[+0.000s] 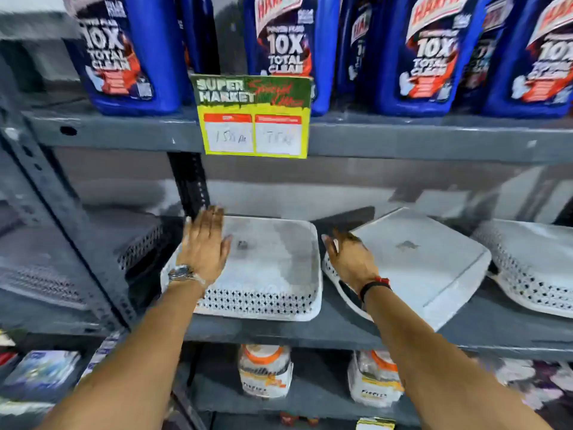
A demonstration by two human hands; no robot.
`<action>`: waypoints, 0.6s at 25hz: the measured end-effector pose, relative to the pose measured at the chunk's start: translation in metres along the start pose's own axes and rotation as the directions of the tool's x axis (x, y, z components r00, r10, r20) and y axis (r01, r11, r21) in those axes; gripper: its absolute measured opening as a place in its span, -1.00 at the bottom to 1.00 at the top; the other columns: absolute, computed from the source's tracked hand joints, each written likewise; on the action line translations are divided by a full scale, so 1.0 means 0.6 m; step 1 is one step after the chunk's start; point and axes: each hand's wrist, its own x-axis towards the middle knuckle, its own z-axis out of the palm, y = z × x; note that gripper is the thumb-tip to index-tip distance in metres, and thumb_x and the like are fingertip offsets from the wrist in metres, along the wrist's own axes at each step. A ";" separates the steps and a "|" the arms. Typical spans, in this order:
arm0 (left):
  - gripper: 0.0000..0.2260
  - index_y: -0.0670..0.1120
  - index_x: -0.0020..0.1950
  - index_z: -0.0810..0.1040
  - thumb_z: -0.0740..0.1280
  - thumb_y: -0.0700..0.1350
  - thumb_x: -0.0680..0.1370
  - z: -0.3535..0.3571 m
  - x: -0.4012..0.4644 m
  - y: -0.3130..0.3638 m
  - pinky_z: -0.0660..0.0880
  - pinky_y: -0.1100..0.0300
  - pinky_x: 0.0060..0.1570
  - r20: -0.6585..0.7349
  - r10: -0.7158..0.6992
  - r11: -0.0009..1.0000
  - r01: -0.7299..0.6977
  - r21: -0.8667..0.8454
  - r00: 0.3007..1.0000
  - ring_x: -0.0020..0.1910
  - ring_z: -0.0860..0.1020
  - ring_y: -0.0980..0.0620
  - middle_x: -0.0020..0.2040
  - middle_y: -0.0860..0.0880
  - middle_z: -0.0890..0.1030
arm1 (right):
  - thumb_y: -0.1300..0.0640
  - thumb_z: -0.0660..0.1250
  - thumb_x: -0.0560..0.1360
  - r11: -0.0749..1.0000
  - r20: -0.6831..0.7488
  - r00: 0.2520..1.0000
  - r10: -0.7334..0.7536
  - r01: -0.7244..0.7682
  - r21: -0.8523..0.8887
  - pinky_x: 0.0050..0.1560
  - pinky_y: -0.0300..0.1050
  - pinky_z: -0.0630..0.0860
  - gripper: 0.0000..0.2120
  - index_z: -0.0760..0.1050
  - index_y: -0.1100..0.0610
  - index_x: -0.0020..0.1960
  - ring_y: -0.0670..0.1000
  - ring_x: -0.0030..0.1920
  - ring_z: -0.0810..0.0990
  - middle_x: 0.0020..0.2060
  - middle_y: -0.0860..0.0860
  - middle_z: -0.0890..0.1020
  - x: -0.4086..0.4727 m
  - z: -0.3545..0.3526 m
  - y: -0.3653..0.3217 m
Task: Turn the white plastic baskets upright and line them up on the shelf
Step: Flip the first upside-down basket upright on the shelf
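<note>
Item: 3 white baskets, all bottom-up on the grey middle shelf (pixel 341 335).
- Left basket (pixel 273 268): we rest our left hand (pixel 204 246) flat on its base, fingers straight and close together, gripping nothing.
- Middle basket (pixel 415 262): lies skewed, touching the right basket (pixel 533 265); our right hand (pixel 350 259) sits at its near-left corner, fingers loosely spread, no grip closed.

Handling, as we judge it: hook fingers under the perforated rim, lift clear, then flip; headroom under the upper shelf (pixel 434 138) looks tight.

Obstructions: hanging price card (pixel 254 116), black upright post (pixel 189 184). Blue cleaner bottles (pixel 428 54) above, jars (pixel 265 370) below.
</note>
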 end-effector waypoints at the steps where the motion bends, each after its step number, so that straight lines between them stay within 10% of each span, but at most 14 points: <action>1: -0.44 -0.33 0.34 0.42 0.02 0.01 0.50 0.015 0.015 -0.027 0.30 -0.28 0.30 -0.012 -0.037 0.999 0.037 0.033 0.999 0.32 0.45 -0.30 0.33 -0.32 0.49 | -0.06 0.02 0.58 0.997 0.045 0.997 0.068 -0.070 0.043 0.21 0.06 0.41 -0.56 0.39 0.20 0.29 0.24 0.25 0.46 0.24 0.27 0.51 0.017 0.017 -0.008; 5: -0.48 -0.21 0.49 0.18 0.06 0.05 0.60 0.062 0.059 -0.115 -0.02 -0.12 0.50 0.348 -0.433 0.896 0.438 0.070 0.832 0.50 0.14 -0.20 0.51 -0.22 0.20 | -0.07 0.00 0.59 0.956 0.292 0.931 0.220 -0.265 0.124 0.31 -0.01 0.33 -0.53 0.43 0.22 0.29 0.22 0.30 0.43 0.30 0.26 0.48 0.057 0.071 -0.031; 8: -0.50 -0.28 0.47 0.17 0.03 0.00 0.63 0.104 0.069 -0.140 0.13 -0.07 0.47 0.559 -0.509 0.754 0.652 -0.077 0.655 0.46 0.21 -0.28 0.47 -0.32 0.23 | -0.11 0.00 0.58 0.906 0.302 0.893 0.333 -0.391 0.159 0.24 -0.03 0.38 -0.46 0.46 0.30 0.23 0.22 0.26 0.48 0.25 0.30 0.51 0.074 0.098 -0.034; 15: -0.40 -0.33 0.39 0.33 -0.09 0.12 0.62 0.099 0.092 -0.142 0.29 -0.06 0.38 0.521 -0.676 0.332 0.847 -0.416 0.521 0.36 0.37 -0.29 0.37 -0.38 0.39 | 0.10 0.07 0.60 0.709 0.264 0.925 0.272 -0.378 0.595 0.06 -0.16 0.55 -0.68 0.39 0.26 0.25 0.14 0.13 0.53 0.09 0.20 0.56 0.094 0.104 -0.031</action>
